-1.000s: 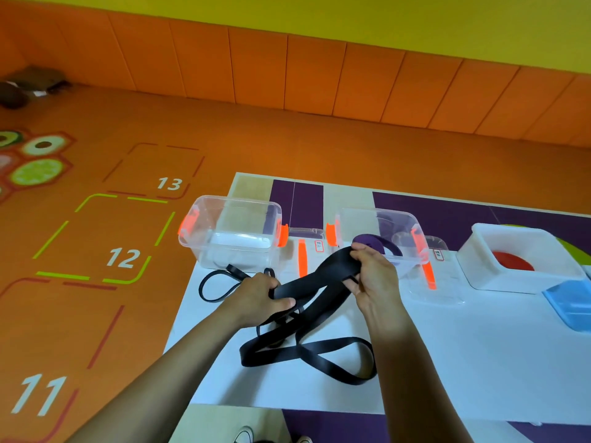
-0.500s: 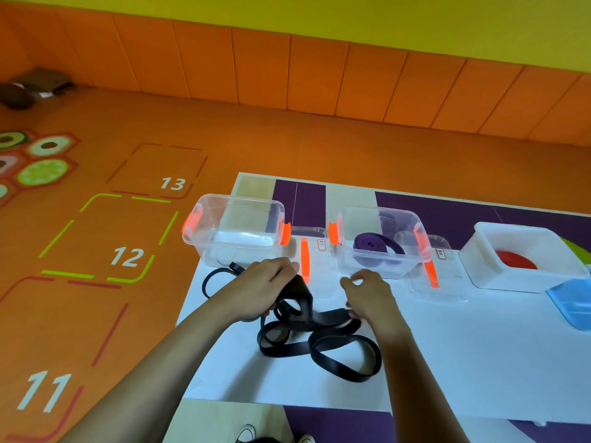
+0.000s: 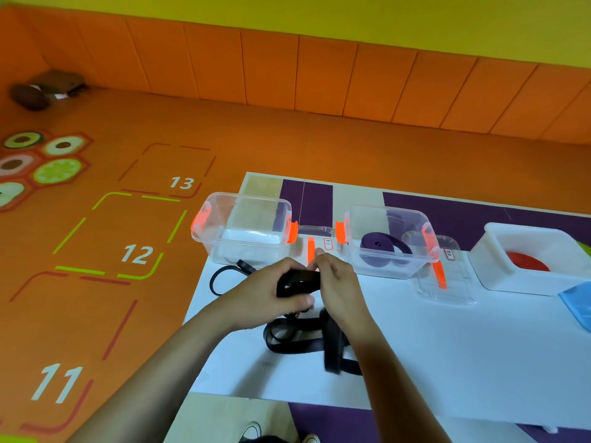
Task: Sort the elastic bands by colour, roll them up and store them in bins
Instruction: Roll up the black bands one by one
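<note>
The left hand (image 3: 265, 295) and right hand (image 3: 339, 289) cover the middle of the black elastic band (image 3: 297, 284). Its lowest loop is blurred. The right edge crops a blue container (image 3: 579, 303). The lid label (image 3: 328, 243) is too small to read.

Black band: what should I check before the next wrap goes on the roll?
1. Grip: the left hand and right hand both hold the rolled part of the black band between them. Ok.
2. Rolling finished: its loose tail lies in loops on the white table. Not ok.
3. Tail free of knots: the loops cross and are blurred. Cannot tell.
4. Bin ready: the left clear bin stands open, with no band seen inside. Ok.
5. Colours apart: purple band in the second clear bin, red band in the white bin. Ok.
6. Black loop beside the left bin, same band or another: cannot tell.
</note>
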A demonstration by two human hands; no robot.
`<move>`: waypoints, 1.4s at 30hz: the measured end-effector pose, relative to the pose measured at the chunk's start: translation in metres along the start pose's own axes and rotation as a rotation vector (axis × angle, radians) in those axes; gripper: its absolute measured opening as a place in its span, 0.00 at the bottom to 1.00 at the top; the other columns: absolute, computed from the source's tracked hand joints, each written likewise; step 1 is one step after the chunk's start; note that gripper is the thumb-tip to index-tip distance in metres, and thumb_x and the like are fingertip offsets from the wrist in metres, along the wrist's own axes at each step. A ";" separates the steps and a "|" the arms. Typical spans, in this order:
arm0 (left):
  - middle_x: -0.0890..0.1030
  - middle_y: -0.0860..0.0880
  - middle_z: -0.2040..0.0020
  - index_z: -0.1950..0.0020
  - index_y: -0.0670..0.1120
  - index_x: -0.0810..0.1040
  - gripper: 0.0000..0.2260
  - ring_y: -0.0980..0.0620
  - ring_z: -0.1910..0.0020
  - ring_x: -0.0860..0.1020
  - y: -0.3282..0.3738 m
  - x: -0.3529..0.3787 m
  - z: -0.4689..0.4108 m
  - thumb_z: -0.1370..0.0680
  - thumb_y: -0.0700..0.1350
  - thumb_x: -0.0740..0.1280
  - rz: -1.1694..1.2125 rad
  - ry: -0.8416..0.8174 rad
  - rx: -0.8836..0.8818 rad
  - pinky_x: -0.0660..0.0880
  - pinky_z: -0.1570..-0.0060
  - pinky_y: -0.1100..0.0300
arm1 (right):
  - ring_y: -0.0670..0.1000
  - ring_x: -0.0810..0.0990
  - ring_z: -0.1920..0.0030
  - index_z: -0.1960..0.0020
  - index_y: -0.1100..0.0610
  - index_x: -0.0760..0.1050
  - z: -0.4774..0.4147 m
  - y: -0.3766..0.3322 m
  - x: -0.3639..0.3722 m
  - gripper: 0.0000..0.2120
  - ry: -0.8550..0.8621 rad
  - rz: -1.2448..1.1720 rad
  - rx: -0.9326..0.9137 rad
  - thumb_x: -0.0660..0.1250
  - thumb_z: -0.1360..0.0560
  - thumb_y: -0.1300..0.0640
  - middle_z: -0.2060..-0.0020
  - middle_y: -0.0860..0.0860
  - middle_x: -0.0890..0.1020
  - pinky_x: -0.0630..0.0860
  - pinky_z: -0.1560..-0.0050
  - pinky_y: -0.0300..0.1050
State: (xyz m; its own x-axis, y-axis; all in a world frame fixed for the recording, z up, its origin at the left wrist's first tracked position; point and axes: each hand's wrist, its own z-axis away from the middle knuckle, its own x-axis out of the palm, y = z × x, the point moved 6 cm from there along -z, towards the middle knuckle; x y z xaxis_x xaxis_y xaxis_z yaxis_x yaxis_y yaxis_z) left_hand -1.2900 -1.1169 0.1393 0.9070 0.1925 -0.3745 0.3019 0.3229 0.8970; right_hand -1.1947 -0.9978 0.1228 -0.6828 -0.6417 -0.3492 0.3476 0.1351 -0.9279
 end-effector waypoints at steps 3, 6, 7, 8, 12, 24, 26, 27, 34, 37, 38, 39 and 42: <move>0.79 0.59 0.46 0.35 0.58 0.74 0.17 0.61 0.46 0.79 -0.005 -0.004 0.005 0.23 0.53 0.72 -0.297 0.015 0.053 0.75 0.48 0.61 | 0.39 0.76 0.65 0.60 0.56 0.78 0.002 -0.005 -0.004 0.23 -0.019 0.029 0.014 0.55 0.15 0.46 0.62 0.51 0.83 0.71 0.58 0.35; 0.74 0.57 0.49 0.38 0.56 0.73 0.08 0.60 0.49 0.74 -0.003 -0.009 0.007 0.17 0.52 0.64 -0.434 0.072 0.041 0.72 0.50 0.58 | 0.41 0.79 0.60 0.54 0.49 0.80 0.010 -0.013 -0.001 0.16 -0.179 0.036 -0.022 0.59 0.16 0.45 0.61 0.45 0.82 0.71 0.54 0.37; 0.74 0.55 0.48 0.38 0.55 0.73 0.07 0.59 0.49 0.74 -0.004 -0.010 0.008 0.16 0.51 0.61 -0.424 0.082 0.031 0.73 0.48 0.56 | 0.39 0.80 0.58 0.50 0.46 0.80 0.013 -0.015 -0.001 0.10 -0.261 0.026 -0.033 0.62 0.17 0.46 0.59 0.41 0.83 0.72 0.53 0.34; 0.75 0.53 0.48 0.39 0.53 0.72 0.07 0.56 0.49 0.75 -0.003 -0.012 0.008 0.15 0.50 0.58 -0.397 0.088 0.021 0.74 0.48 0.53 | 0.37 0.80 0.56 0.44 0.44 0.79 0.018 -0.017 0.000 0.05 -0.346 0.017 -0.034 0.65 0.18 0.49 0.57 0.39 0.83 0.72 0.53 0.30; 0.79 0.44 0.52 0.45 0.51 0.68 0.06 0.46 0.55 0.75 -0.002 -0.013 0.011 0.15 0.50 0.54 -0.357 0.064 -0.033 0.73 0.54 0.46 | 0.34 0.79 0.41 0.35 0.39 0.73 0.024 -0.014 0.006 0.22 -0.448 0.154 -0.137 0.70 0.23 0.59 0.41 0.38 0.82 0.74 0.44 0.29; 0.79 0.39 0.55 0.50 0.48 0.66 0.03 0.46 0.62 0.76 0.010 -0.016 0.014 0.17 0.45 0.58 -0.239 0.155 -0.091 0.71 0.62 0.54 | 0.47 0.75 0.41 0.28 0.45 0.71 0.016 -0.020 0.009 0.21 -0.304 0.468 -0.335 0.59 0.18 0.62 0.41 0.45 0.78 0.72 0.39 0.43; 0.82 0.41 0.54 0.49 0.47 0.67 0.02 0.44 0.59 0.81 0.012 -0.015 0.014 0.17 0.45 0.57 -0.060 0.180 -0.100 0.74 0.58 0.56 | 0.42 0.77 0.44 0.24 0.39 0.65 0.020 -0.026 0.011 0.27 -0.312 0.347 -0.340 0.57 0.17 0.63 0.37 0.43 0.78 0.74 0.40 0.40; 0.82 0.42 0.55 0.48 0.46 0.68 0.03 0.44 0.59 0.82 0.012 -0.015 0.014 0.17 0.45 0.57 0.030 0.196 -0.105 0.76 0.55 0.54 | 0.41 0.77 0.45 0.24 0.37 0.63 0.023 -0.031 0.013 0.28 -0.312 0.305 -0.361 0.56 0.17 0.64 0.36 0.43 0.78 0.74 0.40 0.38; 0.84 0.46 0.50 0.43 0.42 0.70 0.10 0.51 0.58 0.84 0.012 -0.012 0.010 0.18 0.46 0.55 0.355 0.277 -0.157 0.79 0.52 0.52 | 0.43 0.78 0.41 0.28 0.29 0.61 0.036 -0.041 0.024 0.31 -0.247 0.303 -0.386 0.69 0.25 0.46 0.43 0.42 0.75 0.78 0.43 0.42; 0.85 0.49 0.51 0.42 0.40 0.70 0.17 0.54 0.57 0.85 0.009 -0.003 0.010 0.22 0.51 0.54 0.383 0.262 -0.173 0.80 0.50 0.51 | 0.41 0.78 0.52 0.31 0.31 0.65 0.033 -0.040 0.022 0.26 -0.145 0.387 -0.398 0.68 0.27 0.43 0.50 0.41 0.73 0.76 0.51 0.39; 0.85 0.49 0.50 0.42 0.41 0.70 0.19 0.52 0.54 0.85 0.006 -0.003 0.009 0.25 0.52 0.54 0.383 0.261 -0.174 0.81 0.47 0.47 | 0.41 0.77 0.54 0.31 0.31 0.66 0.032 -0.037 0.022 0.25 -0.133 0.402 -0.396 0.68 0.25 0.45 0.52 0.40 0.72 0.75 0.52 0.38; 0.85 0.49 0.50 0.43 0.42 0.71 0.19 0.49 0.52 0.84 0.005 -0.004 0.009 0.27 0.52 0.55 0.372 0.250 -0.174 0.81 0.45 0.45 | 0.41 0.76 0.54 0.30 0.31 0.66 0.031 -0.034 0.021 0.25 -0.140 0.398 -0.391 0.68 0.23 0.47 0.53 0.40 0.71 0.74 0.52 0.38; 0.83 0.48 0.53 0.42 0.46 0.74 0.17 0.49 0.55 0.83 0.002 -0.007 0.009 0.27 0.51 0.60 0.360 0.182 -0.164 0.81 0.46 0.44 | 0.43 0.75 0.51 0.26 0.31 0.65 0.027 -0.026 0.016 0.26 -0.203 0.374 -0.378 0.66 0.19 0.51 0.55 0.44 0.71 0.74 0.50 0.39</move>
State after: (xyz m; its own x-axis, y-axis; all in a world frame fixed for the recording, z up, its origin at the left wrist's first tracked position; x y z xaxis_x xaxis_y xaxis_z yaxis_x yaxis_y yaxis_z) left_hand -1.2933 -1.1262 0.1455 0.8751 0.4749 -0.0934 -0.0877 0.3454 0.9343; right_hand -1.1971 -1.0316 0.1452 -0.4075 -0.6252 -0.6656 0.2620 0.6182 -0.7411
